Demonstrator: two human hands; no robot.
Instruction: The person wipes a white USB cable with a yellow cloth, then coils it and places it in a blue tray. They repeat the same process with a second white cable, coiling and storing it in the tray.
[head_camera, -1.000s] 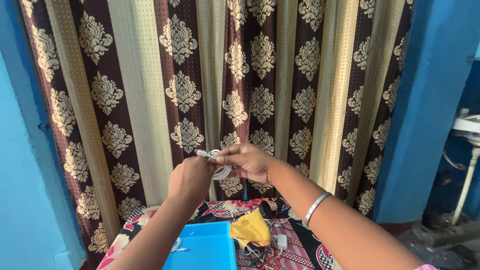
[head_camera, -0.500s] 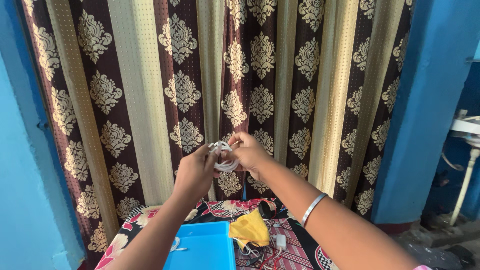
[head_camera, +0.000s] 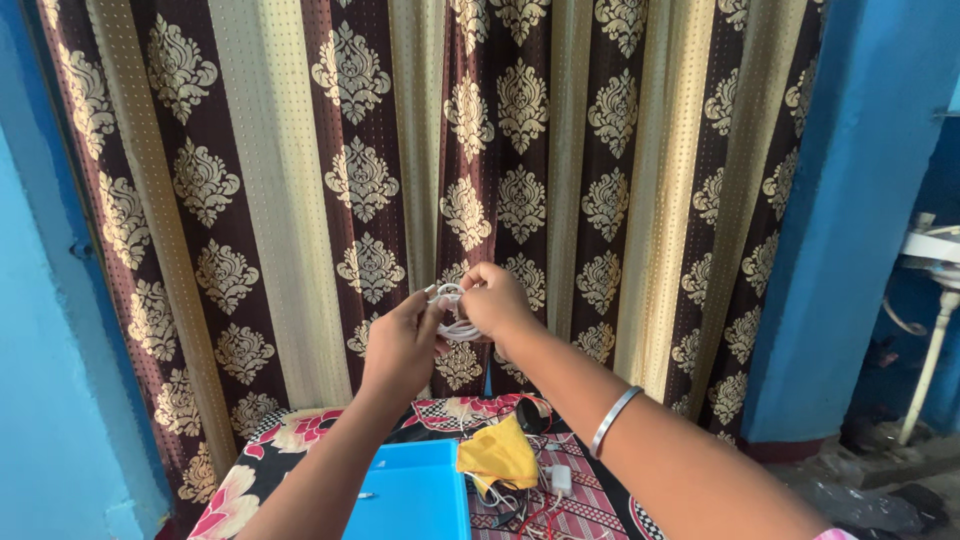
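Observation:
I hold a small coil of white cable (head_camera: 455, 318) up in front of the curtain with both hands. My left hand (head_camera: 402, 345) pinches the coil's left side with fingers and thumb. My right hand (head_camera: 495, 300) grips its right side from above, and a silver bangle (head_camera: 612, 420) sits on that forearm. Most of the coil is hidden behind my fingers.
Below lies a table with a floral cloth (head_camera: 245, 480) carrying a blue tray (head_camera: 415, 495), a yellow cloth (head_camera: 500, 455) and a tangle of cables with a white charger (head_camera: 560, 480). A brown and beige patterned curtain (head_camera: 300, 180) hangs behind. Blue walls (head_camera: 860, 200) flank it.
Both hands have risen and drawn together around the coil. The cable's loose plug end, sticking out to the left a second ago, is now tucked in against the coil.

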